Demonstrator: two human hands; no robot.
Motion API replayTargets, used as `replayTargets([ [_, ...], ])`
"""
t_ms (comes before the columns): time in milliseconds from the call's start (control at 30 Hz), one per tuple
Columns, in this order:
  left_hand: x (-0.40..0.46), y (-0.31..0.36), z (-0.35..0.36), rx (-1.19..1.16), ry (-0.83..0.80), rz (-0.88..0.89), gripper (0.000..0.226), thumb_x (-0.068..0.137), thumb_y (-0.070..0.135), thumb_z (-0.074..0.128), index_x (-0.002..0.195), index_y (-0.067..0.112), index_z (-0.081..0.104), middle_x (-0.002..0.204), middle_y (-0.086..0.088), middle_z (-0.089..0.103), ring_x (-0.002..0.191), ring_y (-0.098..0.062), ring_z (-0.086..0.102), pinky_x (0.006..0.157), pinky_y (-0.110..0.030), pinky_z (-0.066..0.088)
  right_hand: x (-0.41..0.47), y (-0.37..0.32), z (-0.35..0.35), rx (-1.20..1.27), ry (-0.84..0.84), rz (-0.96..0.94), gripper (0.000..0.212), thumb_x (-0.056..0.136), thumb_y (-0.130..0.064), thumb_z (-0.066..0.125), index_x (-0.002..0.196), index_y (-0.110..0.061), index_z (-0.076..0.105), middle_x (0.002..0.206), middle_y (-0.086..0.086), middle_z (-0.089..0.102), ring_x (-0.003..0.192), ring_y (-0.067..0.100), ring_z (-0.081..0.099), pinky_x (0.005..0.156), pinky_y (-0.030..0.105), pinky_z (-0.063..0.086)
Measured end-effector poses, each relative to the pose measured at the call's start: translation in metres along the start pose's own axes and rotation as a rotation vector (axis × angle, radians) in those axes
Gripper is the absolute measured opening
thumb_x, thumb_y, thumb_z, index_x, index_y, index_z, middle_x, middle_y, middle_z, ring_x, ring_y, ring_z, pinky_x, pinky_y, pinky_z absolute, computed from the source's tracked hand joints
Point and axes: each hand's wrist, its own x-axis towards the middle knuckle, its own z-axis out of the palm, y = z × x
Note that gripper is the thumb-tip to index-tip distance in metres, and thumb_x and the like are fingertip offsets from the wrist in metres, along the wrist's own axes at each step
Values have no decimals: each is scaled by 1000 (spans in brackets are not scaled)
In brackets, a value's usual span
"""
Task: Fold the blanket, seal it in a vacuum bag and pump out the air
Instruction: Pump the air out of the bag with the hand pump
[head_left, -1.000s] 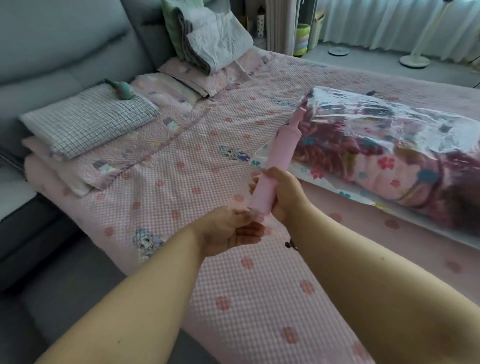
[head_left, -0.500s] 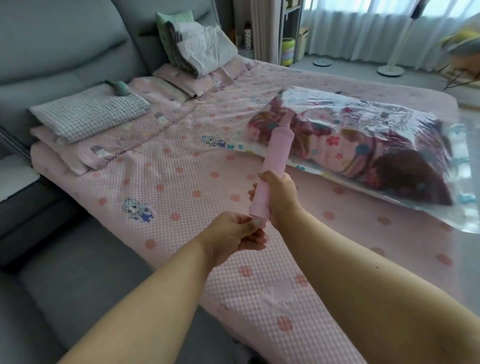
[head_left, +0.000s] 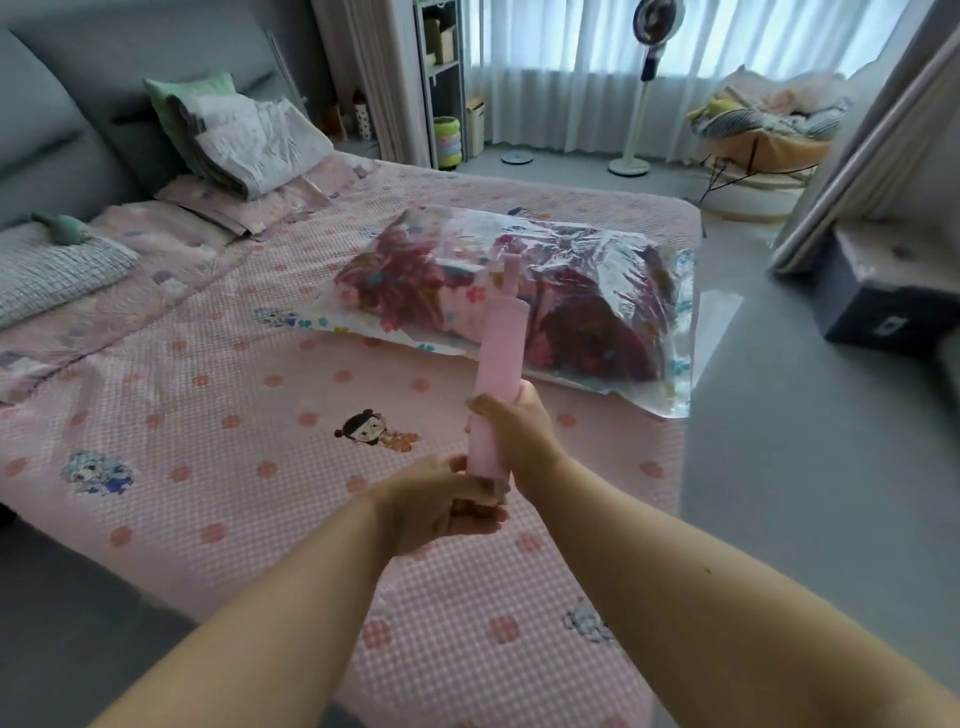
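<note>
Right hand (head_left: 519, 436) grips the pink pump (head_left: 498, 358) mid-body; left hand (head_left: 441, 506) pinches its near end. Bagged blanket (head_left: 519, 291) lies on the bed (head_left: 208, 415) beyond.

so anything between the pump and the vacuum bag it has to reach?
Nothing visible. Both hands grip the pink pump in the air, right hand on the barrel, left hand at its base. Only bare bedspread lies before the vacuum bag.

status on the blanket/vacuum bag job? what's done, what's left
Done: the floral blanket is folded inside the clear vacuum bag, lying on the bed. Whether the seal is closed cannot be told.
In hand: right hand grips the pink pump; left hand holds its lower end.
Left: pumping out the air; the bag looks puffy.
</note>
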Motion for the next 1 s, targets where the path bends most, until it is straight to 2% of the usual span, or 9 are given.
replayTargets([
  [67,30,9,42,80,32,29,34,83,10,70,114,5,60,94,-12,66,87,-24,68,81,-36,57,7,-6,-47,-49,-15,-15,48,83,-19,70,122,-10,43,110,13,57,96,29,62,85,46,56],
  [200,99,25,134,169,147,75,23,84,16,69,105,9,64,91,-10,68,81,-19,69,76,-35,59,26,-23,-158,-172,-45,-95,42,84,-30,70,115,-16,44,103,2,57,94,18,59,86,40,55],
  [300,152,35,199,150,174,88,18,82,13,67,100,10,66,84,-6,68,77,-19,67,70,-32,59,44,-38,-238,-323,-60,-92,45,84,-38,70,114,-20,41,103,-2,56,92,14,58,75,27,52],
  [400,197,48,248,137,207,96,18,80,6,63,98,10,67,78,-2,70,75,-20,64,69,-34,59,63,-54,-301,-469,-75,-52,56,83,-39,70,124,-11,45,116,8,59,104,24,59,90,39,53],
  [500,231,61,283,143,248,71,26,78,4,67,104,8,65,85,-9,67,79,-23,62,82,-45,57,78,-70,-350,-547,-144,-35,54,84,-39,70,126,-9,52,118,8,62,107,26,60,96,45,50],
  [600,263,75,301,155,243,67,29,81,3,68,108,11,62,89,-10,64,81,-22,61,73,-36,56,92,-84,-387,-520,-172,-30,50,87,-40,66,123,-8,56,115,6,64,103,22,62,92,38,54],
  [733,301,99,310,198,251,88,31,82,21,72,110,15,60,94,-12,68,76,-22,67,65,-33,59,116,-91,-422,-528,-119,-28,40,90,-42,62,114,-10,60,101,3,65,83,11,61,66,21,51],
  [867,346,130,305,203,275,100,40,83,29,73,115,11,56,90,-13,64,65,-20,65,58,-30,55,167,-104,-446,-596,-96,8,27,92,-41,59,93,-15,63,92,7,67,80,18,59,78,37,53],
  [1000,402,181,280,141,415,164,43,82,35,73,110,6,58,77,-11,62,47,-13,59,41,-20,46,242,-132,-451,-642,-122,-32,28,88,-38,65,86,-10,67,78,7,66,69,16,58,70,35,54],
])
